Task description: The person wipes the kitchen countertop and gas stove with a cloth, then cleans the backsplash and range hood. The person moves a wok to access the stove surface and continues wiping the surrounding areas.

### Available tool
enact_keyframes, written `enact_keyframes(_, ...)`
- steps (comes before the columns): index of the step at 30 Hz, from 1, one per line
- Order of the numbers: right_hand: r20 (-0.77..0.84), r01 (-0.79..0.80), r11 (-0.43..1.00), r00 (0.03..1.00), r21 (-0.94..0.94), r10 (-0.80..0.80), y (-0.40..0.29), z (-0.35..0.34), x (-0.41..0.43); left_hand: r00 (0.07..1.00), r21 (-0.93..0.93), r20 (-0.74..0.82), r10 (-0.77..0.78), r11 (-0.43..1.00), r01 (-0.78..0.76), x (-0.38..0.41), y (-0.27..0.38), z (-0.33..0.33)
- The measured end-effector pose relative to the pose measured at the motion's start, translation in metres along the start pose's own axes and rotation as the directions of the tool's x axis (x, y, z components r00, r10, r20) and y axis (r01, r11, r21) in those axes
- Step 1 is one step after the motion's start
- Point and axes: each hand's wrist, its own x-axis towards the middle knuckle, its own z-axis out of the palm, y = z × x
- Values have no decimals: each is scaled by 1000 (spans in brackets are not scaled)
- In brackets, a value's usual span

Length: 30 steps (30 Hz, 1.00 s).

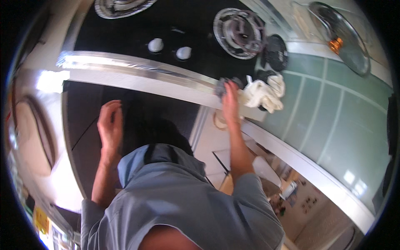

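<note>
My right hand (pixel 230 98) is at the front right corner of a black glass cooktop (pixel 122 34), with its fingers over a bunched grey cloth or scrubbing pad (pixel 220 87). A crumpled white cloth (pixel 262 93) lies just to the right of that hand. My left hand (pixel 110 120) hangs in front of the counter, holding nothing, its fingers slightly bent and the thumb apart. Shiny foil tape (pixel 134 65) runs along the cooktop's front edge. Two white knobs (pixel 155 45) stand on the glass. A pan support (pixel 247 31) sits over the right burner's foil-like ring (pixel 222 34).
A round black burner part (pixel 276 52) rests beside the right burner. Farther right is a pale green tiled counter (pixel 312 103) with a white edge (pixel 306 162). A glass lid with an orange knob (pixel 336 46) leans behind it. Another burner ring (pixel 107 14) is at the upper left.
</note>
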Motion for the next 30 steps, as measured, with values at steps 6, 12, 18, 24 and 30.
enact_keyframes(6,-264,-14,1000,964,19,19,-8,17,-26,996,44,-46,73,997,-71,-27,-4,8)
enact_keyframes(12,-255,238,971,941,36,-221,-77,53,-22,998,7,27,54,999,-54,-43,5,30)
enact_keyframes(18,57,-58,685,998,726,24,-156,29,-3,906,-581,310,-290,696,421,-41,47,69)
enact_keyframes(24,88,71,739,981,671,-174,-182,-13,-23,841,-779,494,-221,318,541,-30,93,92)
enact_keyframes(30,16,55,759,996,649,-86,-138,-34,-31,855,-708,482,-190,491,508,-22,112,106)
